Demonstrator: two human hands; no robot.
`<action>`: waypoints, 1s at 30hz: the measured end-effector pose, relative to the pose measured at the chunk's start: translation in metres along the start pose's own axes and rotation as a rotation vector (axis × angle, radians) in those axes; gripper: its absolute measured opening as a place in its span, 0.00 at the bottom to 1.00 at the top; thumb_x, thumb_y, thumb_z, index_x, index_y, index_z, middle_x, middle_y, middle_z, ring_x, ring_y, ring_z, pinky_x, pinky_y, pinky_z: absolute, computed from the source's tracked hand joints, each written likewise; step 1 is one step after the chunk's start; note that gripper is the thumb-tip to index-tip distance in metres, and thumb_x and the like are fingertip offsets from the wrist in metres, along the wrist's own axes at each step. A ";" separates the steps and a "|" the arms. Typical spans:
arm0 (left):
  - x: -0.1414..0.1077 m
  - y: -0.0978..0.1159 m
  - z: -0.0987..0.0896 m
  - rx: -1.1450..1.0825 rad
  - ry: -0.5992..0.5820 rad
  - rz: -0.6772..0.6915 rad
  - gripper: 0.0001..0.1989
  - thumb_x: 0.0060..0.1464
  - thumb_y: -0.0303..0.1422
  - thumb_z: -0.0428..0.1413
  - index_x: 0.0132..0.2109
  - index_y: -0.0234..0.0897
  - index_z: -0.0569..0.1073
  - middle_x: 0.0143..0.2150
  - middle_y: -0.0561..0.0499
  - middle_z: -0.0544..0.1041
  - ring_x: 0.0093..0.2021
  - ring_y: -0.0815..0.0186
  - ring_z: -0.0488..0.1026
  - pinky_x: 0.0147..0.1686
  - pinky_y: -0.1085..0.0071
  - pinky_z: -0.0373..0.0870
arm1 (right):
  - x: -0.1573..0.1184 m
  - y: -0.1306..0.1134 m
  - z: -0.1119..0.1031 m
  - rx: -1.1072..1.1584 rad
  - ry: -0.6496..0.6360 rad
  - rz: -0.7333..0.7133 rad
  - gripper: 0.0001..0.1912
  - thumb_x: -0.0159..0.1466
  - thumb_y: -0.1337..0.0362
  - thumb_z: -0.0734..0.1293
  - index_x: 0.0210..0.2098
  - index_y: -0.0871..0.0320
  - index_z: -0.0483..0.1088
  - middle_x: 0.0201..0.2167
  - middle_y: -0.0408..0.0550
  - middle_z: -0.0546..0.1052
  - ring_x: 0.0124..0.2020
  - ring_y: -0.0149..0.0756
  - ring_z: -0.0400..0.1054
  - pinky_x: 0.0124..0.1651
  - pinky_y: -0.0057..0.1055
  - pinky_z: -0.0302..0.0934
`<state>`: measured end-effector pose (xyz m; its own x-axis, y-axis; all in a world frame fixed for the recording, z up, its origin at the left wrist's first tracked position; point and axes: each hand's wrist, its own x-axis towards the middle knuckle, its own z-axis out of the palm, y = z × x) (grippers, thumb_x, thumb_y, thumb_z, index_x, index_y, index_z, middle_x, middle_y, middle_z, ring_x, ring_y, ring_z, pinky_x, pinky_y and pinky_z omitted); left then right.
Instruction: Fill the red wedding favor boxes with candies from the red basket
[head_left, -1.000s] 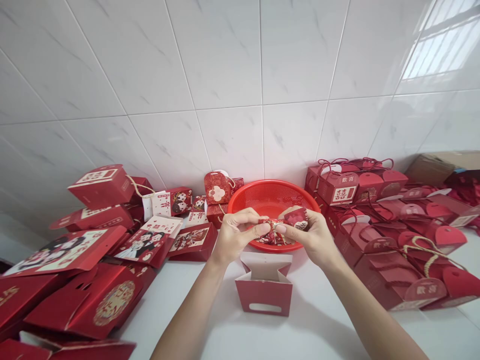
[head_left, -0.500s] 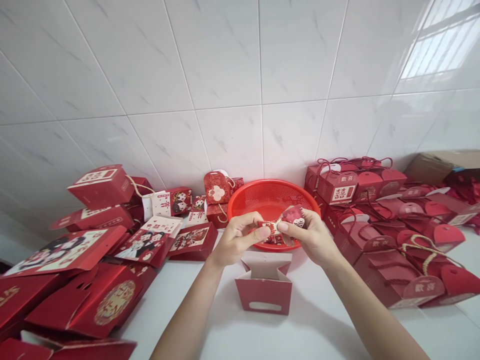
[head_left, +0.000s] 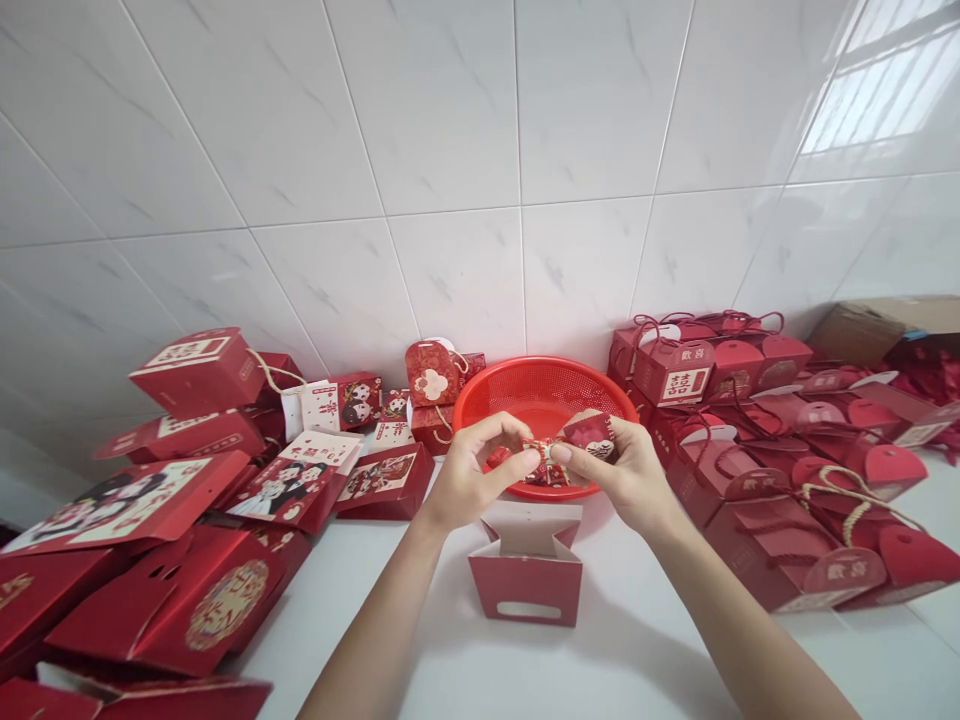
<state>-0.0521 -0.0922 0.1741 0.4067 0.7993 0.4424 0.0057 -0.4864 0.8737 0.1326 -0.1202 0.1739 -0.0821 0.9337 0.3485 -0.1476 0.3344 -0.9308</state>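
Above the near rim of a red plastic basket [head_left: 480, 395], my left hand [head_left: 480, 470] pinches a small red-and-gold wrapped candy [head_left: 541, 452] between thumb and fingers. My right hand [head_left: 626, 475] is closed on a dark red packet [head_left: 589, 432] with a pale heart print, its thumb tip meeting the candy. Fingers cover parts of both items. More small red wrapped pieces [head_left: 546, 478] lie in the basket, partly hidden by the hands. Just below the hands an open red gift box [head_left: 525, 590] with a white oval handle slot stands on the white table.
Red printed gift boxes [head_left: 225, 590] are piled on the left. Rows of handled red boxes [head_left: 787, 510] fill the right side. A small red box [head_left: 433, 375] stands by the tiled wall [head_left: 457, 270], and a cardboard carton [head_left: 862, 330] sits at far right.
The packet in my right hand has turned slightly and its heart print faces more toward me. My hands stay close together over the basket; the open box has not moved.
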 end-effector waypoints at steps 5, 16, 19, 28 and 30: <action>-0.002 0.006 0.004 0.054 0.005 0.032 0.08 0.55 0.35 0.62 0.40 0.36 0.78 0.37 0.48 0.78 0.38 0.64 0.74 0.39 0.69 0.72 | -0.001 -0.002 0.000 -0.058 -0.031 -0.020 0.17 0.54 0.53 0.77 0.27 0.60 0.72 0.21 0.43 0.71 0.21 0.27 0.60 0.23 0.25 0.55; -0.004 0.014 0.009 0.080 0.041 0.134 0.06 0.58 0.35 0.61 0.36 0.37 0.79 0.34 0.48 0.78 0.36 0.64 0.73 0.36 0.69 0.71 | -0.004 -0.002 0.003 -0.015 -0.041 -0.037 0.18 0.55 0.52 0.75 0.25 0.59 0.70 0.19 0.41 0.66 0.19 0.26 0.53 0.22 0.26 0.49; -0.005 0.015 0.009 0.061 0.047 0.137 0.06 0.58 0.35 0.61 0.36 0.37 0.78 0.34 0.48 0.77 0.36 0.65 0.73 0.36 0.70 0.71 | -0.003 -0.001 0.003 0.014 -0.042 -0.034 0.18 0.55 0.53 0.75 0.24 0.59 0.70 0.19 0.40 0.65 0.19 0.25 0.53 0.22 0.26 0.49; -0.005 0.012 0.011 -0.128 0.059 0.008 0.07 0.52 0.35 0.65 0.35 0.36 0.79 0.32 0.50 0.77 0.33 0.67 0.73 0.35 0.70 0.72 | -0.003 0.005 0.002 0.057 -0.057 -0.018 0.18 0.55 0.52 0.75 0.24 0.58 0.69 0.19 0.40 0.66 0.19 0.26 0.55 0.22 0.27 0.50; -0.004 0.013 0.011 -0.194 0.056 -0.026 0.08 0.50 0.35 0.66 0.36 0.36 0.79 0.33 0.50 0.77 0.34 0.66 0.74 0.35 0.71 0.73 | -0.003 0.005 0.001 0.055 -0.044 -0.041 0.18 0.55 0.52 0.75 0.24 0.58 0.69 0.21 0.43 0.69 0.20 0.28 0.58 0.23 0.28 0.53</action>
<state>-0.0434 -0.1058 0.1809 0.3574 0.8315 0.4253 -0.1633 -0.3927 0.9051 0.1308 -0.1218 0.1681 -0.1181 0.9125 0.3917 -0.2053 0.3634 -0.9087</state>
